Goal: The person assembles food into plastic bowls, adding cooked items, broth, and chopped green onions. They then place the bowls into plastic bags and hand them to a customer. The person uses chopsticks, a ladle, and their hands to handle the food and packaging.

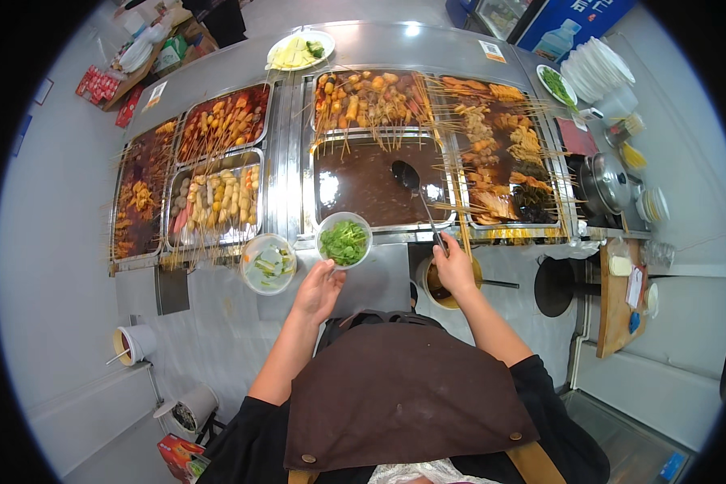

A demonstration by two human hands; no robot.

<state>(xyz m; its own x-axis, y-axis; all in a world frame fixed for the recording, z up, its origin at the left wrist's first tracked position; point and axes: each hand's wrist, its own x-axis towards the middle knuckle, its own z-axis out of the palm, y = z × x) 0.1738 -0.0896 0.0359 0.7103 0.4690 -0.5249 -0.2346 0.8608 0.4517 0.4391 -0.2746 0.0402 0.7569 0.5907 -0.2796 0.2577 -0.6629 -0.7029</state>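
My left hand (320, 290) holds a clear round plastic tub of chopped green herbs (343, 241) at the front edge of the counter. My right hand (455, 264) grips the dark handle of a ladle (406, 175), whose bowl rests at the surface of the brown broth (363, 175) in the front middle steel pan. Just left of the herb tub stands another clear tub (268, 264) with some green pieces and liquid in it. Behind the broth is a pan of skewered food (369, 100); more skewers lie in the pan (502, 151) on the right.
Skewer pans (215, 199) fill the counter's left part, with stick ends jutting over its edge. A white plate of pale slices and broccoli (299, 51) stands at the back. At right are a lidded pot (608, 181) and stacked plates (599, 69). A bucket (426, 281) sits below my right hand.
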